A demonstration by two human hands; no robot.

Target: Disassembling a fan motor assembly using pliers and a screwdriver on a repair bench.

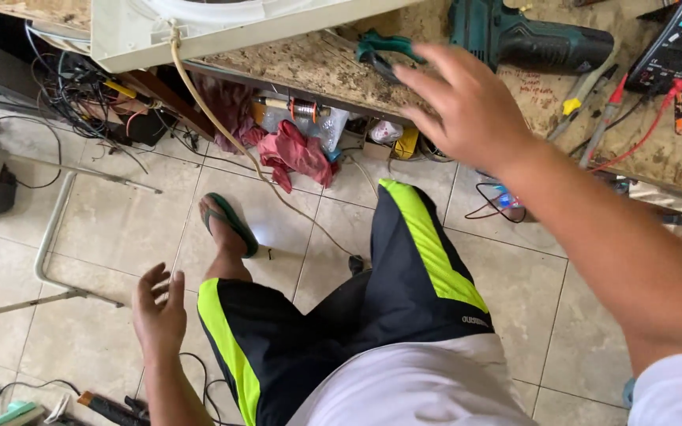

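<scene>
Two hands are empty: your right hand [467, 106], fingers spread, reaches toward the green-handled pliers [384, 54] on the far workbench [317, 67]; next, close on them; left hand [158, 309] hangs open

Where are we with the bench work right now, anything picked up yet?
Nothing looks picked up: both hands are empty and open. The right hand reaches over the workbench toward the green-handled pliers, not touching them as far as I can tell. The left hand hangs above the tiled floor. The drill and multimeter lie untouched, so grasping remains.
</scene>
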